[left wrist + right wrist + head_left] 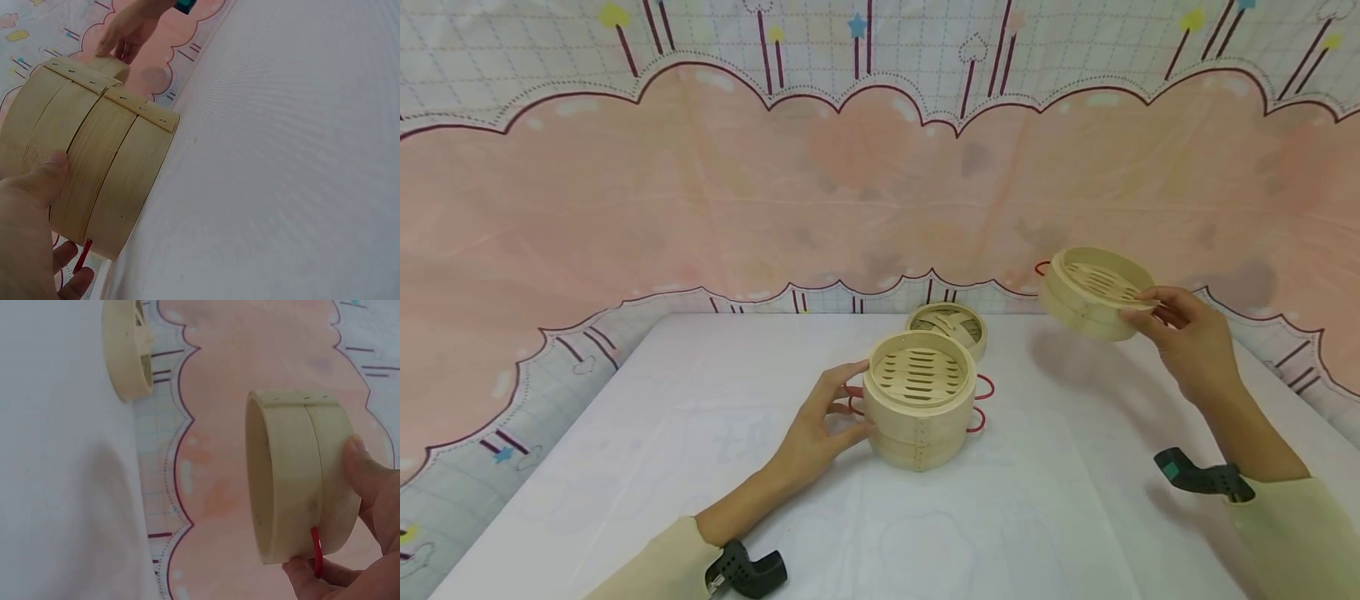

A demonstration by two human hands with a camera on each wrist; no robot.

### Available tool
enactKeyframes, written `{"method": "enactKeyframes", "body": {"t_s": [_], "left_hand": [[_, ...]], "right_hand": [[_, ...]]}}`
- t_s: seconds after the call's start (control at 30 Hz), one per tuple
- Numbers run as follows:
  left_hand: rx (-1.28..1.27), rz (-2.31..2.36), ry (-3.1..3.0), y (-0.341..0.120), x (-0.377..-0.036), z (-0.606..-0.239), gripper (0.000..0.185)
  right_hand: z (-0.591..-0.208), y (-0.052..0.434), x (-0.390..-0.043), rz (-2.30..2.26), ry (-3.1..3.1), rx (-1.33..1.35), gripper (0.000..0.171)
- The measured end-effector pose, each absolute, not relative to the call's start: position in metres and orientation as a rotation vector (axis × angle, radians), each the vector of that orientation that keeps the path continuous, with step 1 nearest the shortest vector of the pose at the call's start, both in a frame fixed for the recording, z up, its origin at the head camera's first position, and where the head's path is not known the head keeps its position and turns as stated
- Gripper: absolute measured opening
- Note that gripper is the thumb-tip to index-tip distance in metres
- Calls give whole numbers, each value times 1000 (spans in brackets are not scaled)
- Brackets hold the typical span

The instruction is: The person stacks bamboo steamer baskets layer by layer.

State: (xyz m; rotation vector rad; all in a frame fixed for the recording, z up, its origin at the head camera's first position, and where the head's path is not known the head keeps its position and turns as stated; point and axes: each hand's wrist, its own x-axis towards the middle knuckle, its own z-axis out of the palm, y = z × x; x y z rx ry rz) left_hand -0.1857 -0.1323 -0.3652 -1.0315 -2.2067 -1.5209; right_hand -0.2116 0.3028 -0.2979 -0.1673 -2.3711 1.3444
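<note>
A stack of two round bamboo steamer baskets, with red loop handles on both sides, stands on the white table. My left hand grips its left side, thumb on the front wall and fingers by the red handles. Up to the right, my right hand holds another bamboo steamer basket above the table by its right rim. That basket is tilted, its slatted floor showing. In the right wrist view the thumb lies on the outer wall of the basket, near a red handle.
Behind the stack a woven bamboo steamer lid lies at the table's far edge, partly hidden. A patterned pink and white cloth hangs behind the white table. Dark wrist devices sit at both sleeves.
</note>
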Motion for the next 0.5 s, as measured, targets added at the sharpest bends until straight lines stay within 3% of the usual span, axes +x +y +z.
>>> {"method": "enactKeyframes", "body": {"t_s": [0.5], "left_hand": [[-1029, -1524, -2211, -132, -186, -365, 72]], "right_hand": [[-289, 285, -205, 1381, -2342, -50, 39]]}}
